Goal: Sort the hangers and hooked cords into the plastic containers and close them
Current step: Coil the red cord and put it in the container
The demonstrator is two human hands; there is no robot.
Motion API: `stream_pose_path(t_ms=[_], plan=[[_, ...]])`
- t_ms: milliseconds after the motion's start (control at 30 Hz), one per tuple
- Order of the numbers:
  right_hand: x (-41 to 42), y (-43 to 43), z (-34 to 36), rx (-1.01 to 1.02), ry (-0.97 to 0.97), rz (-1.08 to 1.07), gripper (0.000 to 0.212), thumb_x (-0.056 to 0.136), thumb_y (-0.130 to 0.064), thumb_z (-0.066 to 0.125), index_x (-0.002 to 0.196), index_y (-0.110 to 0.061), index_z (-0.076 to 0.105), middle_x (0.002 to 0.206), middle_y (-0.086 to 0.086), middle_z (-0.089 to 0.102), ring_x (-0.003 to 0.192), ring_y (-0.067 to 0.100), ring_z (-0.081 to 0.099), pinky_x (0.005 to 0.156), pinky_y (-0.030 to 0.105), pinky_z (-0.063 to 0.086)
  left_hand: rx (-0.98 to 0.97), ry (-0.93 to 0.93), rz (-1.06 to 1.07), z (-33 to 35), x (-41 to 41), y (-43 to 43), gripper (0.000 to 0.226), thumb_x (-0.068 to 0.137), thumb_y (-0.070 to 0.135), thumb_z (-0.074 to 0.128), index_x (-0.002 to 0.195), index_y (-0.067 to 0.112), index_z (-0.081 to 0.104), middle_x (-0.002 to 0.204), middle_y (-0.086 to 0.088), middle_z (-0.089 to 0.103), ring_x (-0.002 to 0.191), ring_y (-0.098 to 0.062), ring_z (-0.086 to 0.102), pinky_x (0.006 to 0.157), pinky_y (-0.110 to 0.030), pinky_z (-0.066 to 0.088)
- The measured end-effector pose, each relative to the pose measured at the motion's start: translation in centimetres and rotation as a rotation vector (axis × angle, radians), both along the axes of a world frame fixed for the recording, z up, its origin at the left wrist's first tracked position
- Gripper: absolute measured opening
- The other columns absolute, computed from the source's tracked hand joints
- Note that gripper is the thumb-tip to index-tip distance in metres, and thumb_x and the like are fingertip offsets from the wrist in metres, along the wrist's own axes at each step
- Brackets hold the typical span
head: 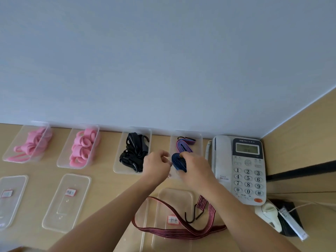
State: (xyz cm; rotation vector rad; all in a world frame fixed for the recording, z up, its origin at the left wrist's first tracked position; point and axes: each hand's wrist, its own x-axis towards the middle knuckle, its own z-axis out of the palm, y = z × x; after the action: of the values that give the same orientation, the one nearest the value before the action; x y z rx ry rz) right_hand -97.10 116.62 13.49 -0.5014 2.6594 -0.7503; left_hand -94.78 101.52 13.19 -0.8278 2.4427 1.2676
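- The blue cord point(179, 163) is folded into a flat coil, held just over the near end of the right-most container point(200, 142), with a purple cord point(182, 147) already lying in it at 12 o'clock.
- The right hand point(195, 166) comes in from 4 o'clock, and its grip is clamped across the coil, fingers wrapped over the folds.
- The left hand point(157, 165) sits at 9 o'clock of the coil with its fingers curled. Its grip seems pinched on the coil's left edge, though the contact is small.
- Handling call: this looks like light, soft, springy elastic webbing. A folded coil like that will want to spring open, so hold it across all the layers, not by one strand.
- No hook shows on the blue one, so it may be tucked under a hand.
- At 6 o'clock, a red striped cord point(172, 231) sprawls loose across a clear lid point(174, 193), its dark hook point(193, 214) stiff and likely to snag.
- At 9 o'clock, black cords point(134, 153) fill the next container, and further on pink hangers point(82, 150) fill two more.
- At 3 o'clock, a phone point(241, 170) stands on the table point(107, 179).
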Motion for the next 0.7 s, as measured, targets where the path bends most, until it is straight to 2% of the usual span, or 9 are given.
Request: stream_pose_path(t_ms=[100, 167, 233, 333, 467, 600, 700], plan=[[-0.1, -0.1, -0.3, 0.013, 0.052, -0.024, 0.039, 0.081, -0.023, 0.075, 0.117, -0.017, 0.059, 0.1, 0.005, 0.066, 0.091, 0.024, 0.06, 0.069, 0.028, 0.044, 0.027, -0.002, 0.013, 0.0, -0.2, 0.0, 0.024, 0.088, 0.0, 0.069, 0.108, 0.011, 0.072, 0.071, 0.004, 0.069, 0.072, -0.024, 0.073, 0.072, -0.044, 0.065], [0.1, 0.0, -0.7, 0.043, 0.082, -0.039, 0.041, 0.078, -0.022, 0.08, 0.114, -0.016, 0.06, 0.098, 0.004, 0.065, 0.091, 0.025, 0.057, 0.07, 0.031, 0.046, 0.06, -0.004, 0.033, -0.1, -0.2, -0.1, 0.024, 0.088, -0.003, 0.07, 0.109, 0.009, 0.072, 0.074, -0.001, 0.068, 0.078, -0.031, 0.073, 0.068, -0.047, 0.065], [0.4, -0.1, -1.1, 0.09, 0.128, -0.009, 0.04, 0.077, -0.023, 0.083, 0.109, -0.015, 0.061, 0.1, 0.002, 0.066, 0.093, 0.024, 0.056, 0.073, 0.031, 0.046, 0.054, -0.006, 0.03, -0.1, -0.1, -0.1, 0.024, 0.088, -0.003, 0.07, 0.109, 0.009, 0.071, 0.077, -0.003, 0.068, 0.079, -0.031, 0.073, 0.066, -0.046, 0.065], [0.6, -0.2, -1.6, 0.134, 0.177, 0.043, 0.036, 0.079, -0.031, 0.081, 0.105, -0.014, 0.065, 0.104, 0.003, 0.064, 0.096, 0.023, 0.055, 0.077, 0.031, 0.045, 0.059, -0.006, 0.023, 0.0, 0.0, -0.2, 0.026, 0.088, 0.001, 0.072, 0.111, 0.011, 0.071, 0.082, -0.004, 0.07, 0.082, -0.029, 0.073, 0.071, -0.046, 0.065], [0.4, -0.3, -1.6, 0.257, 0.317, 0.071, 0.032, 0.075, -0.036, 0.082, 0.093, -0.012, 0.071, 0.096, 0.006, 0.058, 0.093, 0.026, 0.053, 0.076, 0.036, 0.047, 0.085, -0.024, 0.01, 0.4, -0.1, -0.4, 0.028, 0.089, 0.003, 0.074, 0.115, 0.011, 0.069, 0.083, -0.003, 0.071, 0.087, -0.028, 0.073, 0.079, -0.047, 0.064], [0.7, -0.9, -1.1, 0.27, 0.254, 0.108, 0.026, 0.091, -0.031, 0.067, 0.106, -0.009, 0.067, 0.112, 0.008, 0.052, 0.104, 0.027, 0.051, 0.085, 0.034, 0.041, 0.122, -0.042, -0.052, 1.2, -0.2, -0.5, 0.036, 0.092, 0.013, 0.074, 0.127, 0.011, 0.066, 0.099, -0.007, 0.073, 0.092, -0.028, 0.073, 0.083, -0.045, 0.063], [1.9, 0.0, 0.4, 0.092, 0.216, 0.021, 0.038, 0.088, -0.03, 0.072, 0.121, -0.011, 0.067, 0.113, 0.006, 0.059, 0.107, 0.026, 0.052, 0.09, 0.033, 0.043, -0.139, 0.087, -0.184, 1.7, 1.2, -0.5, 0.039, 0.094, 0.026, 0.073, 0.13, 0.016, 0.065, 0.113, -0.002, 0.07, 0.1, -0.024, 0.069, 0.094, -0.04, 0.056]])
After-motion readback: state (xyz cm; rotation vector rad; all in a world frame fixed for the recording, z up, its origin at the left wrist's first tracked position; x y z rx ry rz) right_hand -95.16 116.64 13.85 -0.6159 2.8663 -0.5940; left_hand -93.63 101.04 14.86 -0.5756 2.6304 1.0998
